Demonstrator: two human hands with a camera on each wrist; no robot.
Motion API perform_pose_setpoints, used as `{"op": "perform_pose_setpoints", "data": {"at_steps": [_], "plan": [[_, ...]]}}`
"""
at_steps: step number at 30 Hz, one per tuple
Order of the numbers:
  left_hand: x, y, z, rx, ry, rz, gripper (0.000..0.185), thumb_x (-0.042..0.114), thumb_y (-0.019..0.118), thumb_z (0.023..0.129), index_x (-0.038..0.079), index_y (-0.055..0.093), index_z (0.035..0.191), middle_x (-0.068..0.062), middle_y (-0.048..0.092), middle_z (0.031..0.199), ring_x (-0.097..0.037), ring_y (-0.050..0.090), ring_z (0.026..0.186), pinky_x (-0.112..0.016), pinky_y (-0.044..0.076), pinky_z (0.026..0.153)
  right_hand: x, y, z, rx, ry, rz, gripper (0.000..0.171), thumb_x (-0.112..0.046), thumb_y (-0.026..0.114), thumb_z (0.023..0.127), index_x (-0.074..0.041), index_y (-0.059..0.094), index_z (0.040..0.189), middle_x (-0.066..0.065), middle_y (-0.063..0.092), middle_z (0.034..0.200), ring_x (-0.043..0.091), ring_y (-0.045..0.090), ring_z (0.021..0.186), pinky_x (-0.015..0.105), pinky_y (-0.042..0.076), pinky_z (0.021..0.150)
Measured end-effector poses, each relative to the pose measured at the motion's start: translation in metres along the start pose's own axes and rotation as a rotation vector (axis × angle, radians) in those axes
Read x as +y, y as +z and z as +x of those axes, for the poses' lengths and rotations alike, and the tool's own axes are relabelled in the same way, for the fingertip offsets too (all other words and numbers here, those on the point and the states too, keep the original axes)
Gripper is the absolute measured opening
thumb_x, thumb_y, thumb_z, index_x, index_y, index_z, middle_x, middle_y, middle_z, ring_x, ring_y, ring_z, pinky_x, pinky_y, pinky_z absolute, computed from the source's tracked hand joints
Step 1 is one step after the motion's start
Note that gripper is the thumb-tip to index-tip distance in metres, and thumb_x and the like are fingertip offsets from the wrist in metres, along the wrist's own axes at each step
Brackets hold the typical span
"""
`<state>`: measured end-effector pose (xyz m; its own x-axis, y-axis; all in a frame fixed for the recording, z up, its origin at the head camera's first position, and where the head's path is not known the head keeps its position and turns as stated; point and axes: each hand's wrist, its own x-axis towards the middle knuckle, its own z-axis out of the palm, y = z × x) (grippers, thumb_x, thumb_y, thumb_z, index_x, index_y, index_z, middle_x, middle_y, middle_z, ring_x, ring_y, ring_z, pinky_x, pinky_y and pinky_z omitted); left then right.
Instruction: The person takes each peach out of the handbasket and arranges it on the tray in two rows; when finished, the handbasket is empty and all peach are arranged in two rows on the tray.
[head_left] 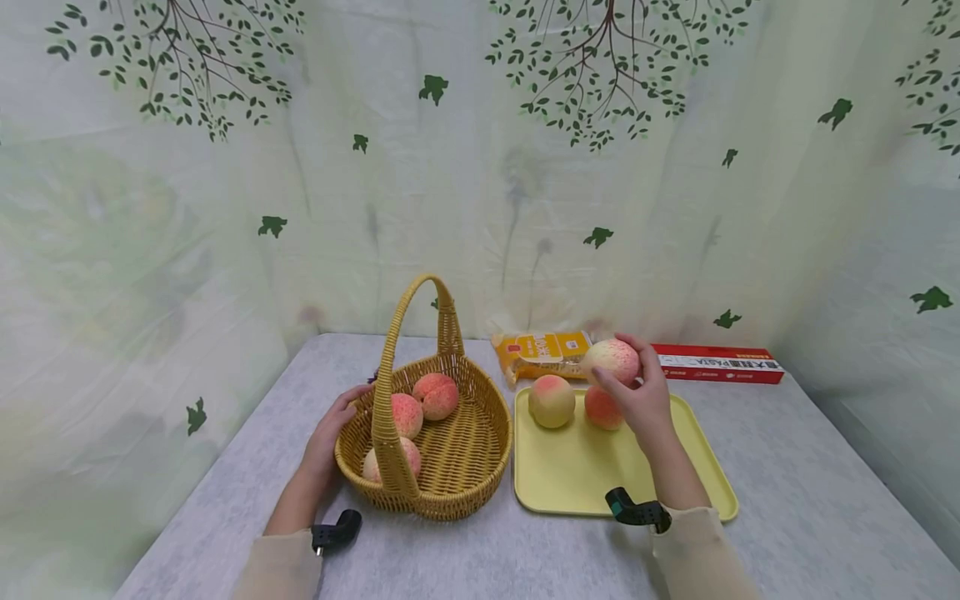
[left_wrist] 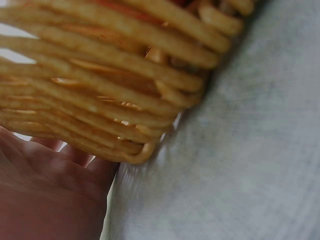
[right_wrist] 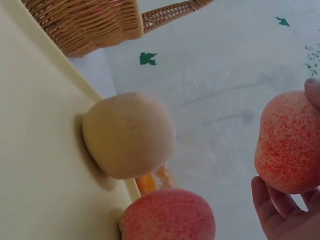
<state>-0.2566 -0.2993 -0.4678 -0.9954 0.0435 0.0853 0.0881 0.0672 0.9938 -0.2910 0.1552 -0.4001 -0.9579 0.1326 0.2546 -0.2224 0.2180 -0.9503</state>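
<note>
Presently: right hand (head_left: 643, 398) curled around one peach (head_left: 612, 360) raised above the yellow tray (head_left: 570, 475), left hand (head_left: 330, 437) resting flat against the wicker basket (head_left: 457, 467) on the counter (head_left: 787, 500); handling advice, judged: grip lightly, brace the basket.

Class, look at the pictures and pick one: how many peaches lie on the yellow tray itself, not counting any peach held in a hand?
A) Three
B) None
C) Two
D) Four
C: two peaches rest on the yellow tray, while the right hand holds a third peach above it; three more sit in the wicker basket.
</note>
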Motion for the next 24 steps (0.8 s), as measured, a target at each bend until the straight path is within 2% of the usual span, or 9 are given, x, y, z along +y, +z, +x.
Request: {"op": "perform_pose_setpoints", "data": {"at_steps": [7, 15, 24], "plan": [[0.000, -0.001, 0.000, 0.001, 0.010, -0.008, 0.045, 0.033, 0.030, 0.109, 0.016, 0.039, 0.149, 0.009, 0.036, 0.152, 0.011, 0.037, 0.130, -0.006, 0.033, 0.101, 0.006, -0.003, 0.001, 0.022, 0.006, -0.067, 0.074, -0.039, 0.077, 0.086, -0.027, 0.039, 0.148, 0.002, 0.039, 0.148, 0.020, 0.044, 0.123, 0.011, 0.048, 0.082], [0.001, 0.000, 0.000, 0.002, -0.014, -0.015, 0.045, 0.033, 0.030, 0.108, 0.018, 0.039, 0.149, 0.006, 0.033, 0.156, 0.008, 0.035, 0.132, -0.006, 0.033, 0.101, 0.017, -0.011, 0.005, 0.070, 0.041, -0.050, 0.072, -0.040, 0.075, 0.088, -0.026, 0.038, 0.148, 0.001, 0.039, 0.148, 0.019, 0.042, 0.128, 0.011, 0.047, 0.083], [0.000, 0.000, 0.000, -0.008, 0.033, -0.056, 0.041, 0.027, 0.029, 0.109, 0.016, 0.041, 0.146, 0.018, 0.045, 0.139, 0.009, 0.047, 0.124, -0.009, 0.039, 0.099, 0.025, -0.021, 0.007, 0.109, 0.079, -0.012, 0.073, -0.039, 0.076, 0.087, -0.028, 0.038, 0.148, -0.002, 0.038, 0.148, 0.017, 0.041, 0.129, 0.010, 0.048, 0.082]]}}
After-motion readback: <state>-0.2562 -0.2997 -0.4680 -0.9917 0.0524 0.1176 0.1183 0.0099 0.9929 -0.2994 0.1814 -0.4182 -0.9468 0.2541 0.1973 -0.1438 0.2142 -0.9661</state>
